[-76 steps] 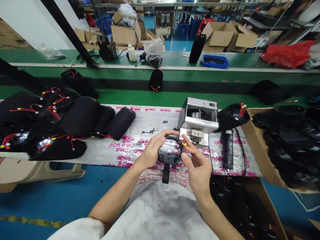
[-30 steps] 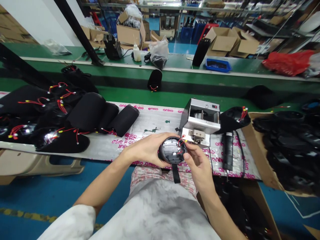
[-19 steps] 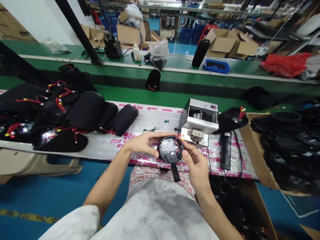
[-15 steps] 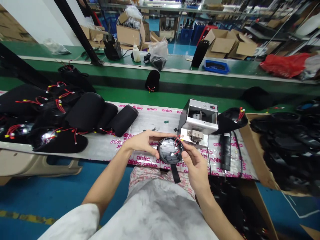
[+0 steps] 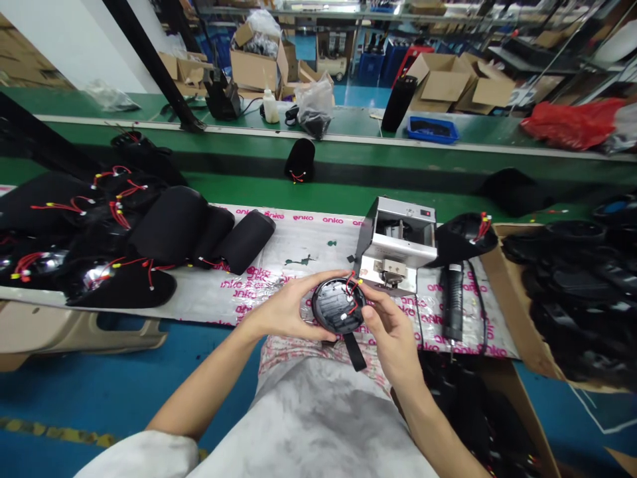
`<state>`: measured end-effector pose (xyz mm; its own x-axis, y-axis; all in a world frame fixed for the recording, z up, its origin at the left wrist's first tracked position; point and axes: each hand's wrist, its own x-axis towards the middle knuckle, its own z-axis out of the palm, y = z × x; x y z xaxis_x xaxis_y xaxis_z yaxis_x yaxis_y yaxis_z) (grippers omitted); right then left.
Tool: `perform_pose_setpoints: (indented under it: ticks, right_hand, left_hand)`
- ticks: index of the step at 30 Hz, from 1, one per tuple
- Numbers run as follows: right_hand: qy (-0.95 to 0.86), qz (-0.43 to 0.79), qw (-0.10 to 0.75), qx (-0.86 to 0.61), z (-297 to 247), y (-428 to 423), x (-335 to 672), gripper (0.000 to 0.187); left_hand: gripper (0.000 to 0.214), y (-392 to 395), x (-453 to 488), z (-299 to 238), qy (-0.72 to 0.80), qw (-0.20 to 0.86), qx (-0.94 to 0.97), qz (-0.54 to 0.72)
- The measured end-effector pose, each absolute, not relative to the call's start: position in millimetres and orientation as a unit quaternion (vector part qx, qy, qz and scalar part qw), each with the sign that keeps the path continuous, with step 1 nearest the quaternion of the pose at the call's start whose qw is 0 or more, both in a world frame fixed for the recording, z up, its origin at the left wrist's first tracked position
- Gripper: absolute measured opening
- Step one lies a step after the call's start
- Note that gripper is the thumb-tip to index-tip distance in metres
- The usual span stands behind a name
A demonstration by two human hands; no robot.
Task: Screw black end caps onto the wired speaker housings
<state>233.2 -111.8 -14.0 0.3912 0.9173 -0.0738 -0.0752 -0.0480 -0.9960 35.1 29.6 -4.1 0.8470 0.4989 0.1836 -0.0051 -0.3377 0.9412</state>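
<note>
Black disc (image 5: 329,307), red wires (image 5: 353,308); silver mat (image 5: 308,234), pink print.

Black plastic disc (image 5: 332,307): smooth, glossy. Strap (image 5: 354,351): matt black webbing. Bench machine housing (image 5: 395,232): brushed metal. Covers (image 5: 169,224): matt black cloth. Tray (image 5: 506,292): rough brown cardboard.

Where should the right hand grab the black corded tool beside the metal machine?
Probably by its thick black body, from above and the near side: it lies flat, lengthwise toward you on the printed sheet, with its cord curving along its right, so its left side stays free.
</note>
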Motion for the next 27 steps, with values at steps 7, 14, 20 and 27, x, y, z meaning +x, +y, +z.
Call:
perform_pose_setpoints:
  ticks: [7, 14, 20, 27]
  right_hand:
    - [-0.347, 0.396, 0.612, -0.59, -15.3, -110.9, 230.2, 0.044]
    - [-0.341, 0.359, 0.638, -0.59, -20.3, -117.4, 219.1, 0.043]
    - [-0.329, 0.34, 0.663, -0.581, -16.2, -120.6, 212.7, 0.03]
    - [-0.322, 0.353, 0.666, -0.573, -18.1, -119.2, 212.1, 0.032]
  left_hand:
    - [0.114, 18.0, 51.2, -26.7, 0.184, 0.613, 0.722, 0.262]
    - [0.091, 2.2, 67.2, -21.5, 0.188, 0.679, 0.629, 0.328]
    - [0.052, -15.7, 83.4, -9.0, 0.304, 0.636, 0.593, 0.39]
    - [0.036, 36.6, 79.9, 17.8, 0.245, 0.654, 0.688, 0.199]
